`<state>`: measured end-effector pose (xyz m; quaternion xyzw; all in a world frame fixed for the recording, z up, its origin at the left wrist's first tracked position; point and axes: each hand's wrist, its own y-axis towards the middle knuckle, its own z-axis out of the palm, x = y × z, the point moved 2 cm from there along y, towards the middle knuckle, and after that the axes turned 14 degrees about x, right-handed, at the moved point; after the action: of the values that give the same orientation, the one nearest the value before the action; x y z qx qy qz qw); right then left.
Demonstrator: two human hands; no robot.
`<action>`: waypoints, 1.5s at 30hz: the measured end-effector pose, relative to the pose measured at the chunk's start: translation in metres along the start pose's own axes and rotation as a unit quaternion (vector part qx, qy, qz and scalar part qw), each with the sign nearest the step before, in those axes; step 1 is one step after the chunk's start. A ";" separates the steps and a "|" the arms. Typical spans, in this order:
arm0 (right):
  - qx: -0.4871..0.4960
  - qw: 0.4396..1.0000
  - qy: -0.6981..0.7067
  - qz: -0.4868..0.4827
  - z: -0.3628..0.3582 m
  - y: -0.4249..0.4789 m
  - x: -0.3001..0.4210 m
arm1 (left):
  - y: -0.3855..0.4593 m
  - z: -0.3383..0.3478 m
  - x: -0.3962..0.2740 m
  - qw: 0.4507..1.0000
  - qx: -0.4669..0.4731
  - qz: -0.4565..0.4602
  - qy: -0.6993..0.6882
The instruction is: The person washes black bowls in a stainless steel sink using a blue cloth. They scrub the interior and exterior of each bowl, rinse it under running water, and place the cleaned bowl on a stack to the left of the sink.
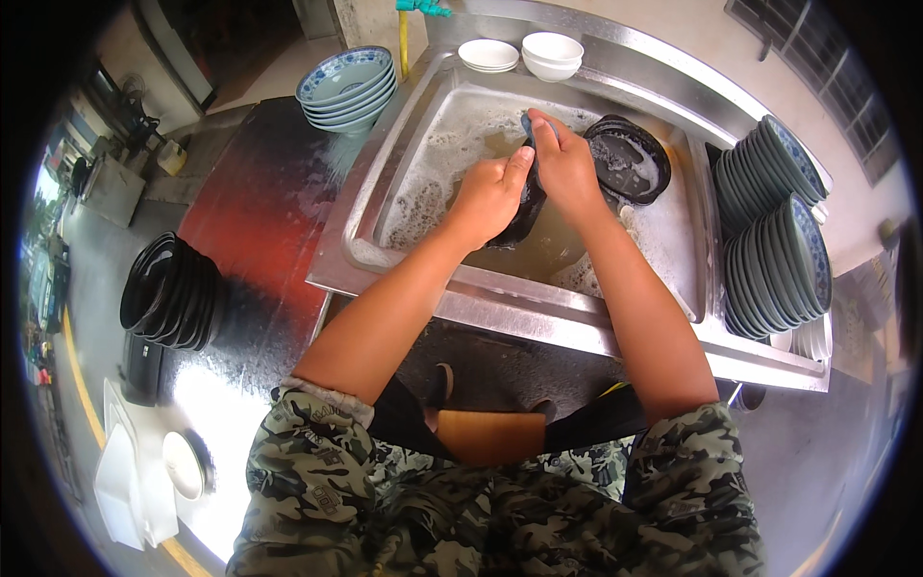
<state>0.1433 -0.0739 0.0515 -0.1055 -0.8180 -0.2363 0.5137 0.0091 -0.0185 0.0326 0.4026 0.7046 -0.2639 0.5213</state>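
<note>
Over a stainless steel sink (508,278) of soapy, murky water, my left hand (489,193) grips the rim of a black bowl or dish (520,220), which is tilted on edge and partly hidden by both hands. My right hand (566,164) holds a bluish-grey scrubbing cloth or pad (530,128) at the far end of the same dish. To the right of my right hand, black oval dishes (627,160) lie in the suds with foam inside. A small pale item (626,213) floats or rests near them; its kind is unclear.
White bowls (552,54) and small white dishes (488,55) stand on the sink's back ledge. Stacked blue-rimmed bowls (346,86) are at the back left, black bowls (171,292) on the left table. Grey-green stacked bowls (775,267) line the sink's right side. A teal tap fitting (424,7) is behind.
</note>
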 end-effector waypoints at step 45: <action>-0.066 0.980 0.186 0.029 -0.022 -0.002 -0.009 | -0.002 -0.001 -0.004 0.977 -0.113 0.126 0.131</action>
<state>0.1639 -0.0855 0.0513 -0.1174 -0.6871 -0.2903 0.6556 0.0076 -0.0200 0.0363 0.4579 0.7355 -0.0597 0.4958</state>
